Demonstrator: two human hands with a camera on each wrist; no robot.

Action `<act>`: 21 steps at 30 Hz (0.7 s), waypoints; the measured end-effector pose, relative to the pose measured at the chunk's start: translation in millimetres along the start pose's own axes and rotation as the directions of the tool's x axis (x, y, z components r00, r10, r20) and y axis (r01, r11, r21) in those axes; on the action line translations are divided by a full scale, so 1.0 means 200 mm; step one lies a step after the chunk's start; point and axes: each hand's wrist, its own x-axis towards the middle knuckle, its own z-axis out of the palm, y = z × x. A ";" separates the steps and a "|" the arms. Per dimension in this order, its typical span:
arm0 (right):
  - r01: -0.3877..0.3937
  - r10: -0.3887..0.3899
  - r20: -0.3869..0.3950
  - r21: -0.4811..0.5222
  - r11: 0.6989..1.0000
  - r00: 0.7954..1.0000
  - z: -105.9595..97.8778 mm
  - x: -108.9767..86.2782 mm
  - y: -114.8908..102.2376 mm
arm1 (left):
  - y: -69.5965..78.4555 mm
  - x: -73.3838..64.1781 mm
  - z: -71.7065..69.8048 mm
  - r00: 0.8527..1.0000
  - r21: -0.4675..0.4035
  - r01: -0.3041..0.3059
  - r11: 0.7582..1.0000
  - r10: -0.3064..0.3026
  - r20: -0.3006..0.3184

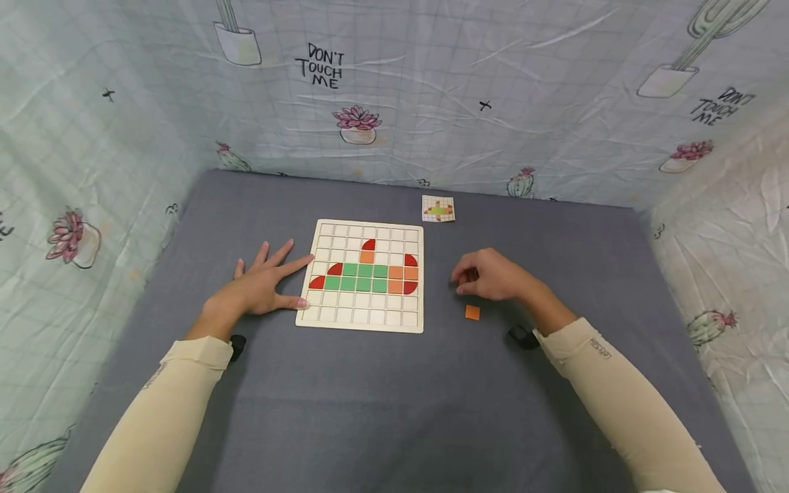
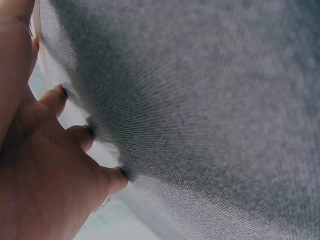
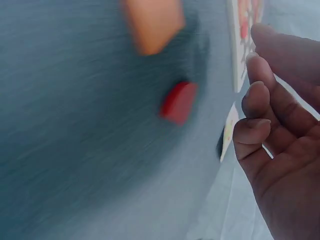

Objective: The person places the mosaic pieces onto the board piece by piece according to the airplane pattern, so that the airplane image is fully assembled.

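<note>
My left hand (image 1: pixel 251 287) is spread flat beside the wooden grid board (image 1: pixel 366 316), thumb and index fingertips at its left edge. In the left wrist view its other fingertips (image 2: pixel 117 179) rest on the cloth. The board bears green squares (image 1: pixel 365 270), orange squares (image 1: pixel 396 272) and red quarter-round pieces (image 1: pixel 368 245). Over the cloth right of the board, my right hand (image 1: pixel 490 275) has its fingers loosely bent and holds nothing. Just below it lies a loose orange square (image 1: pixel 472 313). A loose red piece (image 3: pixel 179 103) shows in the right wrist view; the hand hides it from the head view.
A small picture card (image 1: pixel 438 209) with a coloured pattern on a grid lies behind the board's right corner. Grey cloth (image 1: pixel 370 397) covers the table. A printed curtain (image 1: pixel 419 103) hangs at the back and both sides.
</note>
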 end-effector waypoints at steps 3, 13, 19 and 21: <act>-0.006 0.006 -0.004 -0.031 1.000 1.000 0.03 -0.11 0.05 | 0.00 0.00 0.00 1.000 -0.001 0.000 1.000 0.000 0.000; 0.036 -0.038 -0.024 -0.081 0.996 0.999 0.16 -0.25 0.12 | 0.01 -0.01 0.00 1.000 -0.016 -0.002 1.000 0.002 0.000; 0.078 -0.084 -0.035 -0.141 0.987 0.996 0.17 -0.25 0.10 | 0.00 -0.01 0.00 1.000 -0.031 0.000 1.000 0.000 -0.013; 0.099 -0.106 -0.037 -0.164 0.981 0.994 0.17 -0.25 0.10 | 0.00 0.00 0.00 1.000 -0.026 0.001 1.000 -0.001 -0.009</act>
